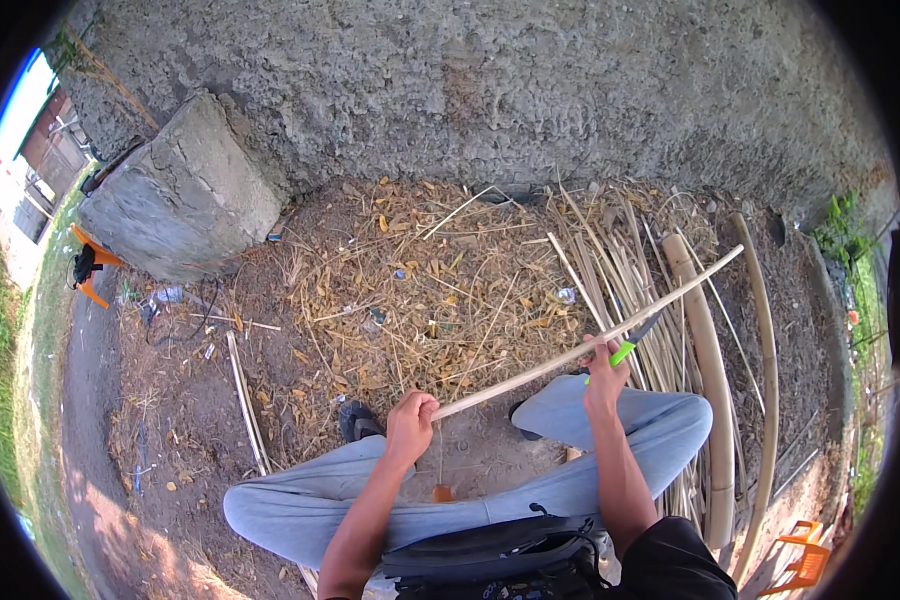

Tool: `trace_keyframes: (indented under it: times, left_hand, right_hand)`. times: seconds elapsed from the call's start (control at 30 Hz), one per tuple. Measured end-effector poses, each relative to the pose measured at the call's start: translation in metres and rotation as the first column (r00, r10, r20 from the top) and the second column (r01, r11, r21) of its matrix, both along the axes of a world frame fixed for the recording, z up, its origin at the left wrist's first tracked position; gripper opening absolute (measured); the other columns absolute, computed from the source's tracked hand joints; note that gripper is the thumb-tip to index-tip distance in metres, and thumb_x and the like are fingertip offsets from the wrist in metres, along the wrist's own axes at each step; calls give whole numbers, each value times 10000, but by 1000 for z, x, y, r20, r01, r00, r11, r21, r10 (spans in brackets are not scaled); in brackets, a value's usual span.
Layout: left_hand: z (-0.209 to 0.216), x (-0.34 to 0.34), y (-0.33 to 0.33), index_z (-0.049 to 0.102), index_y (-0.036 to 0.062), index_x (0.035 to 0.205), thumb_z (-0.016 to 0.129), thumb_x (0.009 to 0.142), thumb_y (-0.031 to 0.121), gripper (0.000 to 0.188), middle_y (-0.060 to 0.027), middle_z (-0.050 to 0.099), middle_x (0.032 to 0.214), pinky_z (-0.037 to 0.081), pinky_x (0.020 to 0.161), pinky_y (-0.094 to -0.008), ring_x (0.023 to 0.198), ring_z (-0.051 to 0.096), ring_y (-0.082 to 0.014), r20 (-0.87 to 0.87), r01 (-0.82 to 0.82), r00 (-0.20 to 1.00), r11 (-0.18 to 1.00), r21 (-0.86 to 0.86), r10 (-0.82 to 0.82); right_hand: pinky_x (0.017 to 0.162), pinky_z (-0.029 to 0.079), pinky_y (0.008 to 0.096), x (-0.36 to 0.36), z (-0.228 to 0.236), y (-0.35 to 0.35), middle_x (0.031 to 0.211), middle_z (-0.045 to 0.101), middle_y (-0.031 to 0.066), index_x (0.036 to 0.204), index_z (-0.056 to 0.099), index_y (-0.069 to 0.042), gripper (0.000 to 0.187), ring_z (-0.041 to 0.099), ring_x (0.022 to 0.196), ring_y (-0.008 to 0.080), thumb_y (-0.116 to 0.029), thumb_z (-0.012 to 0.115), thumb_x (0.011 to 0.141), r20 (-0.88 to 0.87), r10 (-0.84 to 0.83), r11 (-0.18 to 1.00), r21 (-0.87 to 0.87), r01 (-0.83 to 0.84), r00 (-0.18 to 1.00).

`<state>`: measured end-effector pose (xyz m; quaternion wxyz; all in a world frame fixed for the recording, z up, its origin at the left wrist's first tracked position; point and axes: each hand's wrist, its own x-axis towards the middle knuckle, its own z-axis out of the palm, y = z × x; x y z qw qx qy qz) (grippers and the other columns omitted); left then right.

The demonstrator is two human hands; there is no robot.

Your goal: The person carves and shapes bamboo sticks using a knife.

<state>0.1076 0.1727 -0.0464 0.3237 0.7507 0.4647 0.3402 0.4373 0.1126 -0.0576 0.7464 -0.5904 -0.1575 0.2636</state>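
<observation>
A long pale bamboo strip (530,375) slants across in front of me, rising from lower left to upper right. My left hand (410,425) is closed around its near left end. In my right hand (606,378) is a knife with a bright green handle (622,353); its dark blade (647,327) points up and right, close beside the strip. The strip also runs against the fingers of that hand. Whether the blade touches the strip I cannot tell.
Many split bamboo strips (625,265) lie in a pile to the right, beside thick bamboo poles (705,380). Another split piece (245,400) lies at left. A rough wall (530,90) and a concrete block (185,190) stand beyond the leaf-strewn ground. An orange chair (805,560) shows at lower right.
</observation>
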Motion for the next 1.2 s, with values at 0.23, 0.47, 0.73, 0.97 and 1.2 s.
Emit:
trace_keyframes:
  times: [0.23, 0.47, 0.73, 0.97, 1.2]
  left_hand:
    - [-19, -11, 4, 537, -28, 952, 518, 979, 90, 122, -110, 600, 794, 518, 649, -358, 712, 680, -254, 136, -23, 988, 950, -311, 68]
    - [-25, -46, 28, 535, 28, 1015, 472, 1028, 213, 195, -43, 585, 795, 557, 640, -285, 752, 702, -195, 267, -146, 888, 780, -608, 375]
    - [-7, -32, 19, 506, -20, 1254, 616, 958, 160, 364, -94, 637, 1016, 561, 634, -272, 884, 674, -158, 280, -80, 918, 825, -560, 280]
    - [1, -17, 6, 530, -35, 1271, 682, 927, 224, 456, -132, 676, 1030, 555, 643, -265, 844, 690, -180, 398, 47, 868, 748, -662, 297]
    - [-2, -23, 8, 570, -13, 1237, 603, 976, 253, 374, -124, 672, 1049, 557, 662, -296, 828, 694, -190, 380, 79, 870, 671, -737, 315]
  right_hand:
    - [571, 476, 222, -1, 3, 3, 974, 690, 116, 1066, 595, 23, 175, 561, 639, 90, -123, 541, 985, -44, -29, 998, 46, 31, 999]
    - [592, 482, 242, 12, 0, 1, 965, 672, 116, 1053, 584, 25, 167, 565, 685, 101, -122, 544, 987, -92, -49, 992, 115, 60, 995]
    - [590, 481, 229, 23, -10, -1, 959, 675, 116, 1023, 604, 26, 158, 563, 679, 95, -120, 557, 983, -46, -134, 984, 112, 139, 990]
    - [603, 475, 230, 28, -20, -2, 987, 676, 110, 1052, 603, 10, 153, 564, 725, 82, -117, 550, 986, -48, -114, 991, 71, 117, 992]
    - [607, 463, 225, 20, -13, 0, 1033, 678, 114, 1095, 565, -10, 148, 564, 758, 79, -109, 527, 993, -35, -116, 992, 43, 118, 993]
